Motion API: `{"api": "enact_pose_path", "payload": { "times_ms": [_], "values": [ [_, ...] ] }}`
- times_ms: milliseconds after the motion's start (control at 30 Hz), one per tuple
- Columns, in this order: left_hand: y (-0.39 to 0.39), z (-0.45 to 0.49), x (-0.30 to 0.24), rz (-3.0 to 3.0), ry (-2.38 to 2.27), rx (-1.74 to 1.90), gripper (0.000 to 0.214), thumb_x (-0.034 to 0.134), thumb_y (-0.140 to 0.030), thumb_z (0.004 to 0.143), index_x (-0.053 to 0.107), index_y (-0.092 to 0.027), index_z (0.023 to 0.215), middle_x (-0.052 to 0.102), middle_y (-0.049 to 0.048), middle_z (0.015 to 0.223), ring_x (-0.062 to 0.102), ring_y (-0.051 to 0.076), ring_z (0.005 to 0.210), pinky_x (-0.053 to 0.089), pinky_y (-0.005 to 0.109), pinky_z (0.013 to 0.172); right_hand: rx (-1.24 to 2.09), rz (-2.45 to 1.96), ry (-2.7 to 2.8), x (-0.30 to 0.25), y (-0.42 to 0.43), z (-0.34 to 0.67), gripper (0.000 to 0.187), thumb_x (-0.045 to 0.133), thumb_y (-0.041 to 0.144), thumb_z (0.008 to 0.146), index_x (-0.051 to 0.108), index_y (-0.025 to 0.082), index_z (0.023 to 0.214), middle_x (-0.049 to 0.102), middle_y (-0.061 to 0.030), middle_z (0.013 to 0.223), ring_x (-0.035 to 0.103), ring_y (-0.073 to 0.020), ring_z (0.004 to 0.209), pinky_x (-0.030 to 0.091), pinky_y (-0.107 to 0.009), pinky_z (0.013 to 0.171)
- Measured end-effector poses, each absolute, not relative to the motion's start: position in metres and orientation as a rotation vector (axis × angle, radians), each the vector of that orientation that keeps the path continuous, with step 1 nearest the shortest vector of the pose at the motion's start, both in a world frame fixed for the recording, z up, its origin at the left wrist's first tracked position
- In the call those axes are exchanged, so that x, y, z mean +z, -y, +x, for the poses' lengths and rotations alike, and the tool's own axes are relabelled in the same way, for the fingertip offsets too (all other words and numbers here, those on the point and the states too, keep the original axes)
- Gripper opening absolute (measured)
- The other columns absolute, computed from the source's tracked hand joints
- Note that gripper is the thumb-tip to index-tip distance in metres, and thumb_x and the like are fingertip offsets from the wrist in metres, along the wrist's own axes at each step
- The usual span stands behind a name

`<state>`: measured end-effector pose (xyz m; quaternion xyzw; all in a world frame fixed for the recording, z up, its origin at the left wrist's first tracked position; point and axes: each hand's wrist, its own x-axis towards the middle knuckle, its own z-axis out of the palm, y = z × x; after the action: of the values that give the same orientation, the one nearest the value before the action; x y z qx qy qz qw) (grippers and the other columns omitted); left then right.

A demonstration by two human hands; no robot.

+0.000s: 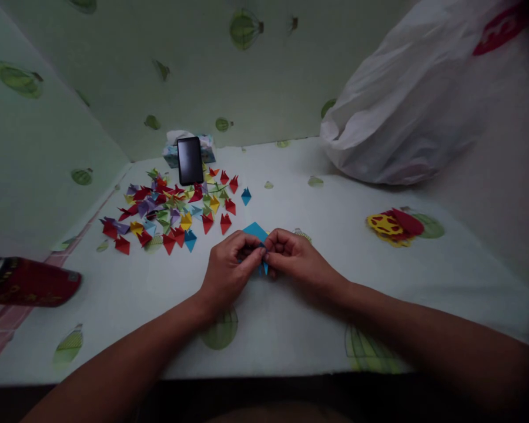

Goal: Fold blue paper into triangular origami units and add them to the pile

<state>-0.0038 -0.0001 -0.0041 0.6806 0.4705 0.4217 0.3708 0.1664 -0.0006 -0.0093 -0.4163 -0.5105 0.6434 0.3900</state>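
Pale tabletop (pixel 379 282) printed with green balloons, walled in matching paper, dim light.

Pinched at frame centre between left hand (pixel 227 271) and right hand (pixel 296 257): a blue paper piece (pixel 256 232), its upper point showing above the fingers, a lower tip poking below them. Both sets of fingertips closed tight on the fold, hands touching. Judged light, thin and limp, easily creased or torn, best held at the edges beside the crease. Lay upper left of centre: a heap of folded paper pieces (pixel 171 208), a phone (pixel 190 160) leaning on a tissue box (pixel 209 150). Upper right, a white plastic bag (pixel 405 100); mid right, red and yellow cut-outs (pixel 394 226); far left, a red case (pixel 30 283).
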Motion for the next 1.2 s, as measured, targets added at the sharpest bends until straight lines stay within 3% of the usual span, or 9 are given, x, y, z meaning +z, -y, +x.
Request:
{"api": "enact_pose_path", "payload": {
  "times_ms": [167, 633, 867, 1067, 1200],
  "values": [
    [-0.001, -0.004, -0.004, 1.583, -1.235, 1.115, 0.012, 0.071, -0.028, 0.084, 0.068, -0.017, 0.08, 0.066, 0.0017, 0.076, 0.06, 0.013, 0.068, 0.048, 0.024, 0.063, 1.63, -1.007, 1.287, -0.008, 0.002, 0.167, 0.018, 0.068, 0.031, 0.081, 0.055, 0.019, 0.087, 0.06, 0.0039, 0.064, 0.058, -0.0108, 0.059, 0.046, -0.026, 0.062],
    [-0.007, -0.004, -0.009, 1.636, -1.149, 1.132, 0.013, 0.069, -0.03, 0.084, 0.065, -0.018, 0.081, 0.064, 0.0009, 0.075, 0.058, 0.012, 0.066, 0.047, 0.024, 0.063, 1.58, -1.004, 1.305, -0.01, 0.0, 0.168, 0.021, 0.067, 0.033, 0.083, 0.051, 0.02, 0.09, 0.06, 0.0058, 0.061, 0.058, -0.011, 0.053, 0.045, -0.026, 0.059],
    [-0.014, -0.009, -0.009, 1.456, -1.131, 1.203, 0.017, 0.072, -0.032, 0.082, 0.064, -0.017, 0.084, 0.064, -0.0003, 0.079, 0.058, 0.012, 0.071, 0.047, 0.023, 0.066, 1.528, -0.971, 1.345, -0.012, -0.005, 0.171, 0.027, 0.07, 0.035, 0.084, 0.054, 0.019, 0.099, 0.061, 0.0051, 0.065, 0.059, -0.0112, 0.059, 0.046, -0.027, 0.064],
    [-0.012, -0.006, -0.006, 1.216, -0.969, 1.102, 0.029, 0.078, -0.034, 0.077, 0.058, -0.018, 0.093, 0.062, -0.0026, 0.076, 0.06, 0.011, 0.067, 0.049, 0.022, 0.06, 1.493, -1.016, 1.472, -0.011, -0.005, 0.169, 0.024, 0.07, 0.038, 0.08, 0.057, 0.019, 0.085, 0.057, 0.0034, 0.071, 0.05, -0.0093, 0.057, 0.041, -0.025, 0.055],
    [-0.011, -0.006, -0.006, 1.132, -0.943, 1.057, 0.033, 0.078, -0.033, 0.077, 0.057, -0.021, 0.101, 0.059, -0.0055, 0.071, 0.053, 0.009, 0.057, 0.042, 0.019, 0.051, 1.48, -1.055, 1.503, -0.006, -0.003, 0.169, 0.025, 0.069, 0.04, 0.081, 0.056, 0.019, 0.08, 0.056, 0.0029, 0.07, 0.049, -0.0095, 0.057, 0.04, -0.025, 0.055]
  ]
}}
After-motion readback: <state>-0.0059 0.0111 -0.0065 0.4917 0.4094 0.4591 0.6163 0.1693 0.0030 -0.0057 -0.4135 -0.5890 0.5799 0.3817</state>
